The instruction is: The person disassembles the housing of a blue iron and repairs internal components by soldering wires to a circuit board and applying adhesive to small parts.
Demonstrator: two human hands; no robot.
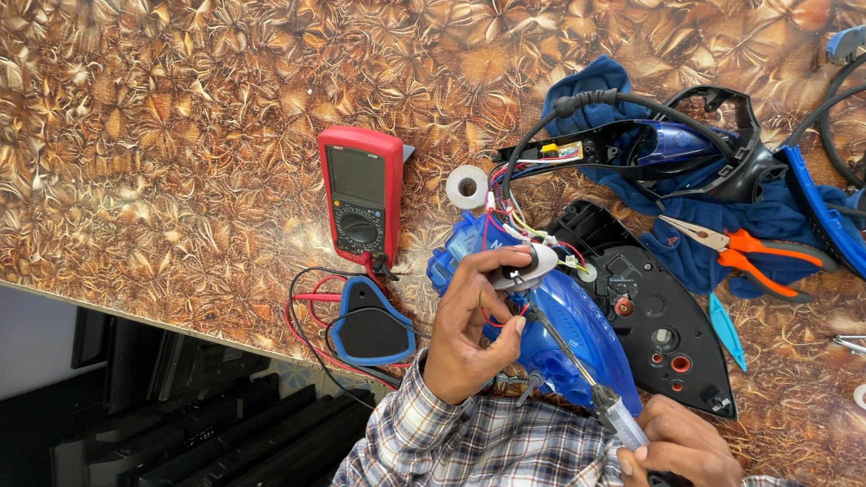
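While the left hand (473,326) pinches a small white part (532,265) on the opened blue iron (568,332) at lower centre, the right hand (685,465) grips a screwdriver (585,378); a slipping tip could nick the thin wires (514,223).

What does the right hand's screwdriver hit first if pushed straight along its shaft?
The right hand aims the screwdriver up-left. Its tip looks already at the white part that the left hand pinches on the blue iron body; depth unclear.
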